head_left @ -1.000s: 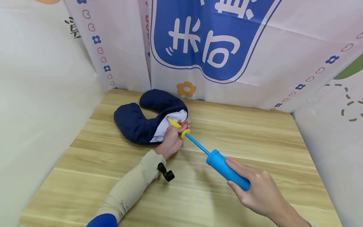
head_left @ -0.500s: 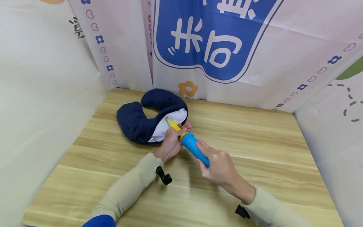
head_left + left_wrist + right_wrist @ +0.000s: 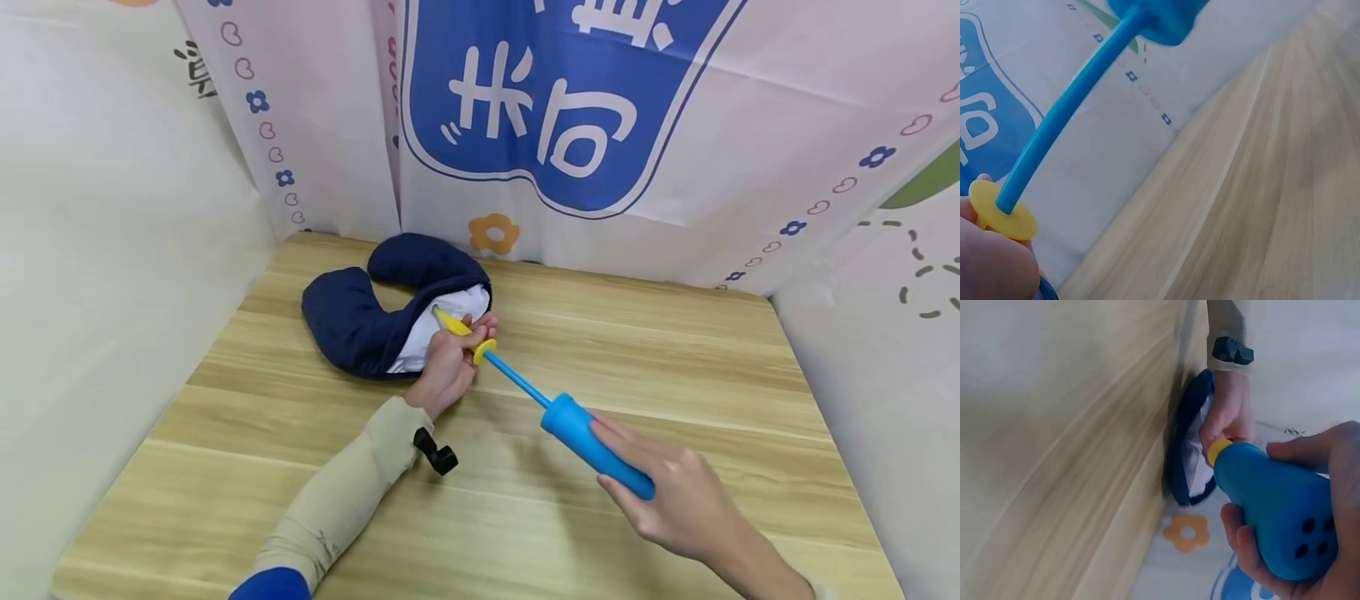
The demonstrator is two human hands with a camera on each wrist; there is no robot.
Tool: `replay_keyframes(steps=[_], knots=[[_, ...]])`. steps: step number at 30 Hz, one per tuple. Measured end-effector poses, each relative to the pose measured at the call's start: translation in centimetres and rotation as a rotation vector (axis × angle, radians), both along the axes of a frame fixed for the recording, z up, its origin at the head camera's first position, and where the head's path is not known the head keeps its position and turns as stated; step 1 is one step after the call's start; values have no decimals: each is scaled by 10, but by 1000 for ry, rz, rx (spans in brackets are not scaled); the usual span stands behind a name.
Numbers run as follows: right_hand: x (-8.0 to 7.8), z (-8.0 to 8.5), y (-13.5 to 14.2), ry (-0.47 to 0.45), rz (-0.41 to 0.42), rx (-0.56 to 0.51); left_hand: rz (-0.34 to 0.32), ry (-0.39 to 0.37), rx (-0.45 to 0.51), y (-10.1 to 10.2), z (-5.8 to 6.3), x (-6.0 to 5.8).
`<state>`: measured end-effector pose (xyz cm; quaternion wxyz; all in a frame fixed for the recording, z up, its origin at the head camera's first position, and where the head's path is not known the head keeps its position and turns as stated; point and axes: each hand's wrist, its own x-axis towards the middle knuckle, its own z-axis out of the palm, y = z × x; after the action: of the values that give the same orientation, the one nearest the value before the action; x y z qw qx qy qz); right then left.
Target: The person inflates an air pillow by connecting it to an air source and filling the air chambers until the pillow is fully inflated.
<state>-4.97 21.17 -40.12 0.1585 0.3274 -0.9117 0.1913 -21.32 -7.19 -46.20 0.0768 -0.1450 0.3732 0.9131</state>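
Observation:
A navy U-shaped neck pillow (image 3: pixel 341 321) lies at the table's back left, its cover parted over a white inner liner (image 3: pixel 411 350). My left hand (image 3: pixel 447 371) pinches the yellow nozzle (image 3: pixel 455 323) of a hand pump, whose tip meets a small valve on the liner. With curled fingers, my right hand (image 3: pixel 682 500) grips the pump's blue barrel (image 3: pixel 588 437). A length of thin blue rod (image 3: pixel 517 379) shows between barrel and yellow flange. In the right wrist view, several dark holes mark the end of the blue barrel (image 3: pixel 1266 500).
The wood-grain table (image 3: pixel 637 350) extends to the right of the pillow. Behind it hangs a printed white curtain (image 3: pixel 675 250), close to the pillow's far side. White walls (image 3: pixel 112 250) flank the table.
My right hand slid the barrel forward to the yellow flange half a second ago, and now has it drawn back with the rod exposed. The left hand stays at the nozzle.

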Motion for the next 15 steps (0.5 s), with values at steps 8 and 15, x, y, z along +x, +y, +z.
replay_keyframes(steps=[8, 15], knots=[[-12, -4, -24, 61, -40, -18, 0, 20, 69, 6, 5, 7], [-42, -19, -69, 75, -26, -15, -45, 29, 7, 6, -4, 14]])
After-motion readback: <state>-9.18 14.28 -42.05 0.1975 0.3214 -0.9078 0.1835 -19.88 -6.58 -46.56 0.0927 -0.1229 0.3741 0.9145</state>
